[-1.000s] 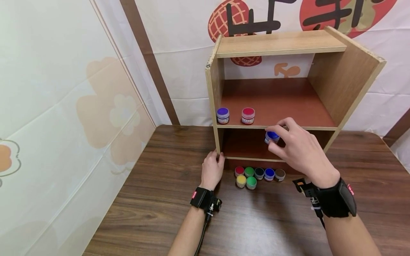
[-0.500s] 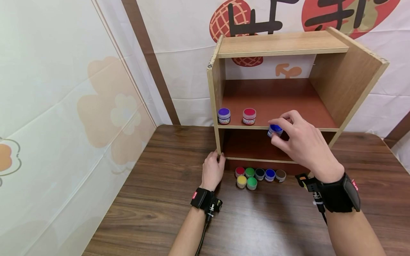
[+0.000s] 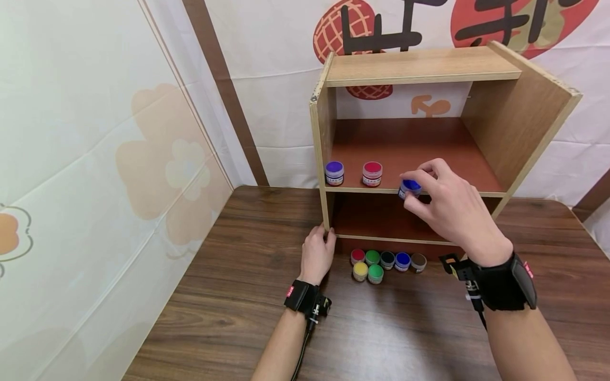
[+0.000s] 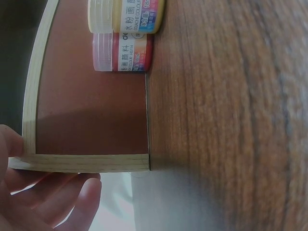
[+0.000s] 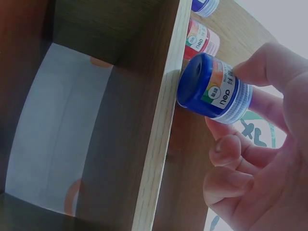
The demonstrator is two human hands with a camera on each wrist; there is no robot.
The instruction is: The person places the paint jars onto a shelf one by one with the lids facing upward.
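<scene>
Cabinet (image 3: 419, 143), wooden and open-fronted, stands on a brown table (image 3: 224, 301). Head view: on the middle board, a purple-lidded jar (image 3: 334, 173) at the left end and a red-lidded jar (image 3: 372, 174) beside it, apart; at that board's front edge, right of both, a blue jar (image 3: 409, 189) pinched by the right hand (image 3: 452, 214); the left hand (image 3: 316, 256) grips the cabinet's lower left front corner. On the table before the base, one row: red jar (image 3: 358, 257), green jar (image 3: 373, 257), black jar (image 3: 387, 260), second blue jar (image 3: 402, 261), brown jar (image 3: 419, 262); in front, yellow jar (image 3: 360, 271) and lighter green jar (image 3: 376, 273). Left wrist view: fingers (image 4: 62, 192) on either side of the frame; yellow and red jars near, labels printed. Right wrist view: blue jar, tilted, labelled "deli", between thumb and finger, base at the board's edge; contact cannot be told.
</scene>
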